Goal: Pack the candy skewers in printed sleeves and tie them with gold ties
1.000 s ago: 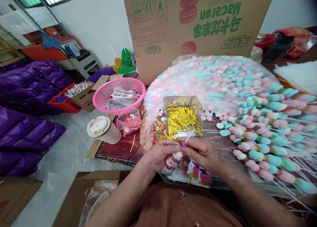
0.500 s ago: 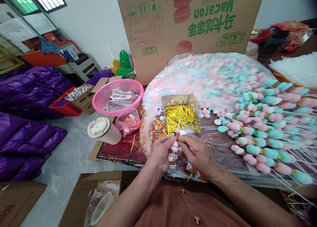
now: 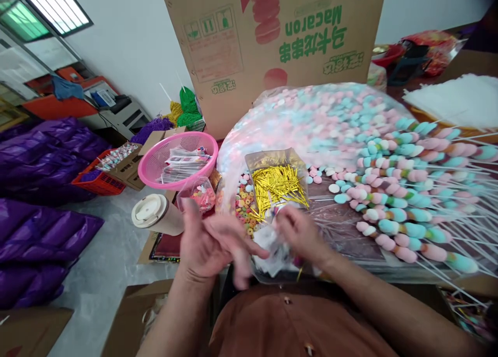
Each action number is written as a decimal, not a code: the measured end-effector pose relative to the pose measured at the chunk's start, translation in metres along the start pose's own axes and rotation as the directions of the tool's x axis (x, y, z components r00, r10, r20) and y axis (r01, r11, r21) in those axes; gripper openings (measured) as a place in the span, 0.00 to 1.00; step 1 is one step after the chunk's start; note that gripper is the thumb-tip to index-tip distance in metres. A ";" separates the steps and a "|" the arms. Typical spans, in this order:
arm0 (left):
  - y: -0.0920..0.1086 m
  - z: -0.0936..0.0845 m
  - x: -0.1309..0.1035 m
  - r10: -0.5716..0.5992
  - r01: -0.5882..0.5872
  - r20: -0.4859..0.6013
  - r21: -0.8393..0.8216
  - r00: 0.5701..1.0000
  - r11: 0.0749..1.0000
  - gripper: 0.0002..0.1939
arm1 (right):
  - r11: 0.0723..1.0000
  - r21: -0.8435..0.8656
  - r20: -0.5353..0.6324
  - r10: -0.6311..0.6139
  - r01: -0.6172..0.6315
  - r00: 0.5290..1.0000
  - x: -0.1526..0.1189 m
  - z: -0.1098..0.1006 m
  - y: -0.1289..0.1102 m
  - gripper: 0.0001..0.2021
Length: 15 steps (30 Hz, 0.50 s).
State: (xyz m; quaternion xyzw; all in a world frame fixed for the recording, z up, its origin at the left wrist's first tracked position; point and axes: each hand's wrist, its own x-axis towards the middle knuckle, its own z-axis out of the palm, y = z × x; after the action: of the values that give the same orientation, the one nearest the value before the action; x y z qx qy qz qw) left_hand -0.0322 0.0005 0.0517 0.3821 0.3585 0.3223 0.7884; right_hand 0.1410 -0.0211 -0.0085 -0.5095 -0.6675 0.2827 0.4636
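Note:
My left hand is blurred, with its fingers spread and nothing in them, left of the tray. My right hand is closed over the near part of the tray, around the top of a small wrapped piece that is mostly hidden and blurred. Beneath it lies crumpled clear plastic. Gold twist ties fill the far part of the tray. Colourful ring candies lie in a bag just left of the tray.
A lidded cup and a pink basket of packets stand at the left. Pastel candy skewers lie at the right. Behind the tray is a big bag of pastel candies, before a tall carton.
My left hand has let go of the wrapped piece, moved left and opened. My right hand stays closed near the tray. Crumpled clear plastic now shows beneath it, and the view has shifted.

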 end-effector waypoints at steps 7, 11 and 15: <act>-0.040 0.032 0.018 0.103 -0.112 -0.246 -0.020 0.964 0.994 0.18 | 0.610 0.638 0.343 0.321 -0.470 0.883 0.001 0.007 -0.032 0.12; -0.043 0.040 0.027 0.099 -0.124 -0.309 -0.065 0.946 0.990 0.16 | 0.260 0.706 0.558 0.370 -0.659 0.743 0.003 0.017 -0.027 0.13; -0.050 0.032 0.044 0.419 -0.413 -0.480 0.124 0.771 0.902 0.21 | 0.429 0.579 0.576 0.387 -0.694 0.720 0.004 0.006 -0.010 0.08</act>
State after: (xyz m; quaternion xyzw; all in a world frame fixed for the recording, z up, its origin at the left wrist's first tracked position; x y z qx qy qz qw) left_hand 0.0291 -0.0022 0.0101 0.3608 0.4569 0.5733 0.5766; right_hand 0.1311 -0.0203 -0.0014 -0.3918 -0.3491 0.7596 0.3843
